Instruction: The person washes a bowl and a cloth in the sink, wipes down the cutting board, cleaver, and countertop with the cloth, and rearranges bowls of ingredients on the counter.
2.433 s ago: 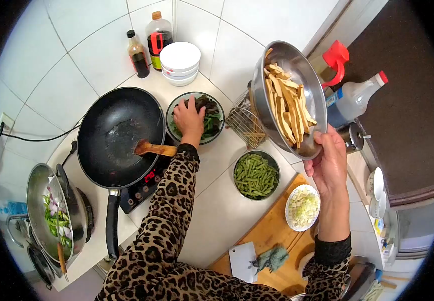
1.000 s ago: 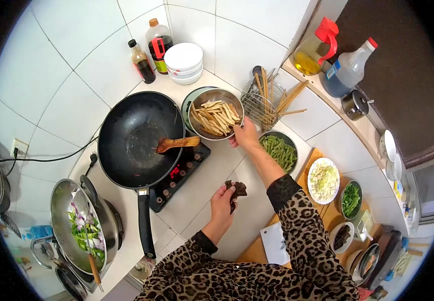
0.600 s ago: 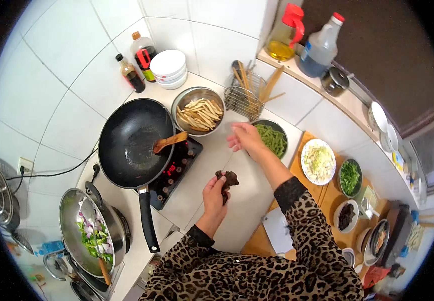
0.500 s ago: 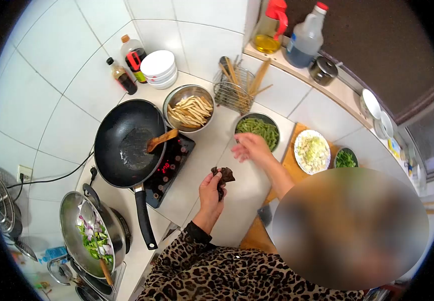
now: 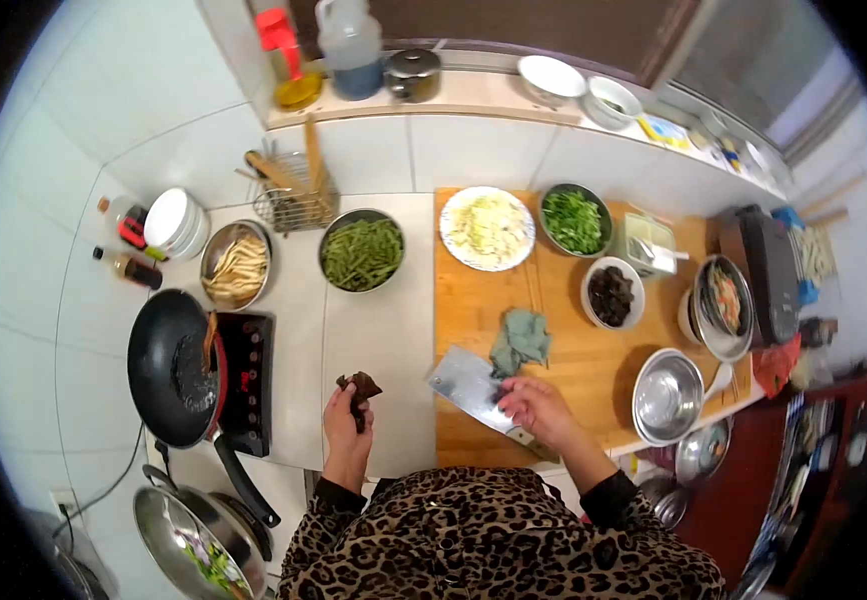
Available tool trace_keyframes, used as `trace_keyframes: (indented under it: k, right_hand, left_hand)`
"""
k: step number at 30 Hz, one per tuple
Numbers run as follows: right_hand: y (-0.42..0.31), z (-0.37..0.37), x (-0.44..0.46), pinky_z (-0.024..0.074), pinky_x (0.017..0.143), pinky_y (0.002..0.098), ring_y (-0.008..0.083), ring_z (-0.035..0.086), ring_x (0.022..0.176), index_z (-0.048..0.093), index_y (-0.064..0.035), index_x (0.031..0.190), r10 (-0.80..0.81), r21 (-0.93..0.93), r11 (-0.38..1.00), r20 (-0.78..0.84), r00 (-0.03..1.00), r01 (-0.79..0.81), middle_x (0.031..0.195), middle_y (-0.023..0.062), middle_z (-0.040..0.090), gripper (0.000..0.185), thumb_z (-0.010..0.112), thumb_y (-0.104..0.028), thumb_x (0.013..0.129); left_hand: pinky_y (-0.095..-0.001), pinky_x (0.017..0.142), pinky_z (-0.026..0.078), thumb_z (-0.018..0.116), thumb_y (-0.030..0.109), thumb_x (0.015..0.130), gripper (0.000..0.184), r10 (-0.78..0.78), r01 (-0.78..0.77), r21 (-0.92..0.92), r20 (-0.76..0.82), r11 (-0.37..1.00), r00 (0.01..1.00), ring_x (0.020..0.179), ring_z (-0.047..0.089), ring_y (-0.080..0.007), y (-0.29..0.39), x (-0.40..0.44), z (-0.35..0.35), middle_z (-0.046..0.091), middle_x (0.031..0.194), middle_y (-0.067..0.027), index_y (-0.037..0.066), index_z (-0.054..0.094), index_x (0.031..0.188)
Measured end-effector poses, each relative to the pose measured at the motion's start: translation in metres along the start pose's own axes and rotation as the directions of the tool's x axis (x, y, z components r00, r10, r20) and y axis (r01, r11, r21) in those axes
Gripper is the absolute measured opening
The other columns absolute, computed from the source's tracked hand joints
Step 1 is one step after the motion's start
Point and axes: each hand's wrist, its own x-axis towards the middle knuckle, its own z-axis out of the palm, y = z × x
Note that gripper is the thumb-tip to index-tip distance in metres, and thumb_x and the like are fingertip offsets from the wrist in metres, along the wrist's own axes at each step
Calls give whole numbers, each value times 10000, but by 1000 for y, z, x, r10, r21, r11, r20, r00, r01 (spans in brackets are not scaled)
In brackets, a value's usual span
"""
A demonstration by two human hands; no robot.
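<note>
My left hand (image 5: 346,425) is closed around a dark brown, crinkled piece of wood ear mushroom (image 5: 361,384), held above the white counter. Over the cutting board (image 5: 593,350), my right hand (image 5: 541,412) hovers at the cleaver (image 5: 473,390) with its fingers bent together. A small dark patch shows at those fingertips, too unclear to name. The cleaver lies flat, blade toward the upper left. Just beyond it is a crumpled grey-green cloth (image 5: 520,340). A white bowl of dark wood ear mushrooms (image 5: 611,296) stands farther right on the board.
At left, a black wok (image 5: 165,370) with a wooden spatula sits on an induction cooker (image 5: 253,345). Behind are bowls of pale strips (image 5: 237,265) and green beans (image 5: 361,252). A plate of chopped pale vegetables (image 5: 486,228), chopped greens (image 5: 573,222) and a metal bowl (image 5: 667,397) occupy the board.
The view has swung right, bringing the whole board in. My right hand has gone from beside the green beans to the cleaver. My left hand still holds the dark piece.
</note>
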Motion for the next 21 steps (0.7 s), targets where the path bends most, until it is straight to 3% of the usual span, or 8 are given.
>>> trace_keyframes:
  k: [3,5,6,8,14,19,21]
  right_hand:
    - [-28,-23,2,484,477,238,152,607,573,562,-38,1024,-182,99,975,-169,969,201,753,136,651,166,459,-124,926]
    - [-43,-46,4,478,490,246,155,592,572,544,-40,1018,-255,159,939,-274,927,305,775,124,649,203,480,-210,927]
    - [-45,-64,8,478,490,246,155,592,572,544,-40,1018,-262,170,934,-273,925,315,775,124,649,203,480,-210,927]
    - [-50,-97,24,477,514,272,174,587,612,502,-44,1049,-238,264,879,-477,846,396,855,138,638,312,514,-322,908]
    - [-61,-133,61,484,537,312,230,602,706,437,-55,1122,-264,246,870,-500,825,427,969,186,598,414,546,-372,880]
    - [-63,-155,85,507,525,315,251,639,684,471,-6,1097,-260,282,862,-467,845,421,865,170,643,304,450,-154,833]
    - [-62,-155,84,503,518,311,245,637,671,481,0,1082,-265,269,869,-454,851,415,865,171,643,297,445,-150,828]
  left_hand:
    - [-204,422,337,538,109,881,85,-17,15,37,60,999,998,555,454,-85,-6,-1,4,542,751,-3,74,550,957]
    - [-198,426,335,535,106,881,86,-16,11,58,82,998,996,559,449,-83,-9,-6,11,540,757,-1,76,551,960]
    - [-192,430,333,533,103,881,88,-1,-6,67,104,998,995,563,445,-80,-8,-10,14,537,762,1,77,552,963]
    - [-191,431,335,529,99,882,90,-1,-6,74,98,997,995,566,444,-79,-7,-16,18,537,769,0,77,552,966]
    - [-196,446,344,519,94,886,104,41,-46,56,76,997,996,588,448,-76,-3,-30,-5,534,782,3,78,552,984]
    - [-205,461,354,522,107,888,112,72,-75,46,52,996,996,605,454,-77,2,-37,-30,530,785,7,76,551,992]
    - [-203,459,351,525,115,888,117,97,-97,30,6,995,995,600,456,-79,2,-40,-36,529,784,6,71,548,995]
